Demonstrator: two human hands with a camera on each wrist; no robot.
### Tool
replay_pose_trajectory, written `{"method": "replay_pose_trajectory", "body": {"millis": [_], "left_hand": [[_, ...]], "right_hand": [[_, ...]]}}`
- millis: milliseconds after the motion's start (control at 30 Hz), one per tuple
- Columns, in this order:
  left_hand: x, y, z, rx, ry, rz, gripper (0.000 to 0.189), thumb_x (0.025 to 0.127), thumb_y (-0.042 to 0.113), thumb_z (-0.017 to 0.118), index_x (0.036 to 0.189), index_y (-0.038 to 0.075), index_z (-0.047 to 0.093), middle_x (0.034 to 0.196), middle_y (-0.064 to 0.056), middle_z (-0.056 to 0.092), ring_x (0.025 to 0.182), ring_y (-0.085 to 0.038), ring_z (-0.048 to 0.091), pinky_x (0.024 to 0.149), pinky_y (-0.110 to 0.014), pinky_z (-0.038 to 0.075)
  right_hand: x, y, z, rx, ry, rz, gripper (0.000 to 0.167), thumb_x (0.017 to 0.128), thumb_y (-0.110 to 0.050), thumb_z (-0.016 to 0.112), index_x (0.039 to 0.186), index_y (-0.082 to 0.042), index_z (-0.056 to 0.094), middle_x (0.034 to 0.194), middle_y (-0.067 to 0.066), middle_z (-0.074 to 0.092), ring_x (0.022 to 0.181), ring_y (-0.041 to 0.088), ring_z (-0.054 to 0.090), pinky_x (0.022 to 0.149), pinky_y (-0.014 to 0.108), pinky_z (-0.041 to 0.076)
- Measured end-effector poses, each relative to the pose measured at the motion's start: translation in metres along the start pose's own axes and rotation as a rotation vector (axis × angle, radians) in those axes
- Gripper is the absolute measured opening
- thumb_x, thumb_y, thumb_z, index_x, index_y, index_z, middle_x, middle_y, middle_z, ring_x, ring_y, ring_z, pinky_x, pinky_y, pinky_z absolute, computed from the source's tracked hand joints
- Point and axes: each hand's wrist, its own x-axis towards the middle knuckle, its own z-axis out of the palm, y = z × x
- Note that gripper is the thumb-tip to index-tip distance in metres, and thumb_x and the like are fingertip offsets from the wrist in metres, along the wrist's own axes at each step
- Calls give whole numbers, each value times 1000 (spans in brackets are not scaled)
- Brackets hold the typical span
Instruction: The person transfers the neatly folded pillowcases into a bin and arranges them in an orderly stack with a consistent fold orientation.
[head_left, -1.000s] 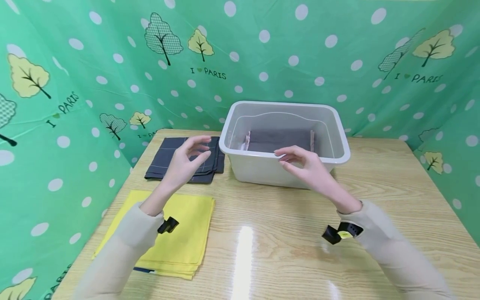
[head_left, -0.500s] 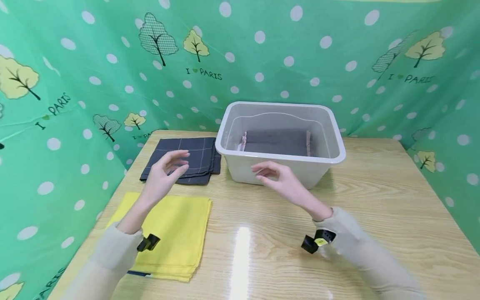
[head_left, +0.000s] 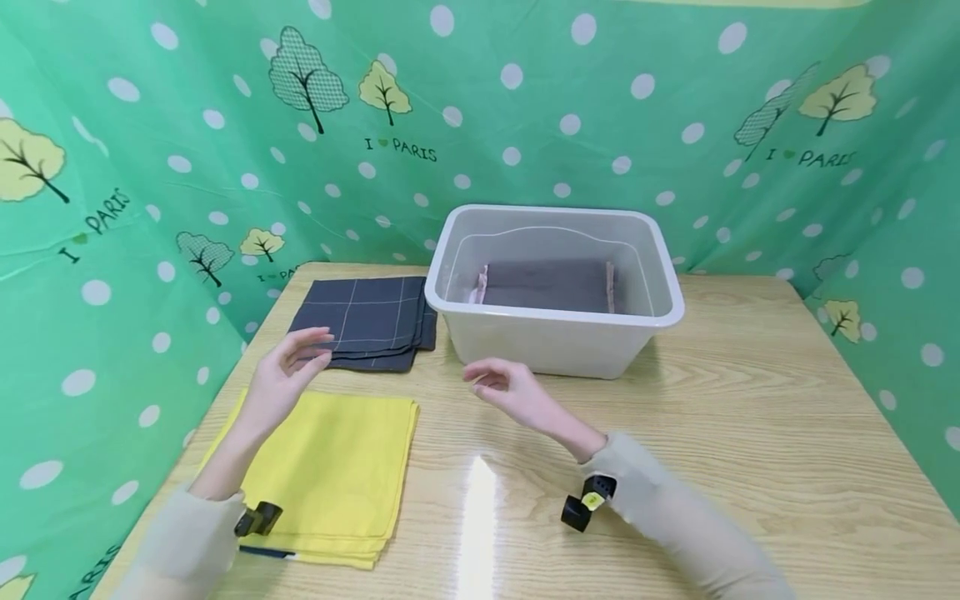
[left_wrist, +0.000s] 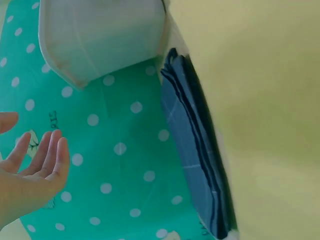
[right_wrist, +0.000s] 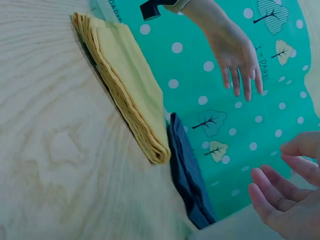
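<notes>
My left hand (head_left: 281, 379) hovers above the far left edge of the folded yellow cloths (head_left: 337, 467), its fingers loosely bent and holding nothing. Just beyond it lies a stack of folded dark checked cloths (head_left: 367, 312). In front of the grey-white plastic bin (head_left: 540, 342), my right hand (head_left: 510, 392) is held in the air, fingers relaxed, nothing in them. Inside the bin lies a folded dark grey cloth (head_left: 551, 285) with pinkish edges. The left wrist view shows the left hand (left_wrist: 37, 172) apart from the dark stack (left_wrist: 192, 150); the right wrist view shows both hands bare.
A wooden table (head_left: 750, 400) carries everything. A green dotted curtain (head_left: 525, 100) with printed trees hangs behind and along the sides. A dark blue edge (head_left: 266, 552) peeks out under the yellow cloths. Black wrist cameras sit on both sleeves.
Both hands have drawn back toward the person and to the left; the right has moved from the bin's front rim to before its front wall. The cloths and bin stay put.
</notes>
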Motion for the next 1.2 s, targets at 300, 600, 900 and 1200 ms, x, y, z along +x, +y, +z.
{"method": "replay_pose_trajectory", "body": {"millis": [300,600,900,1200], "left_hand": [[-12,-19,-12,25,9,-24,30,88,4,52,117,1,50,105,14,55,91,3,52,77,-8,40],[-31,-45,-30,124,27,-96,25,88,5,52,112,-1,53,104,22,50,84,9,50,71,-6,41],[-62,-132,-70,171,37,-201,33,89,19,54,119,6,52,113,13,50,90,11,49,72,-5,40],[-84,-173,-90,316,36,-266,40,90,33,49,123,9,48,115,15,46,95,15,43,73,-3,37]], "right_hand": [[-2,11,23,76,12,83,31,84,3,51,115,9,51,108,23,56,96,33,56,80,23,47],[-11,-8,43,84,0,143,32,83,6,48,115,12,49,109,29,54,94,38,54,80,29,47],[-6,15,67,169,7,216,38,82,4,50,120,6,47,117,24,49,99,36,53,79,33,48],[-7,10,77,232,14,289,42,82,1,50,123,3,45,120,24,46,104,35,50,82,34,47]]}}
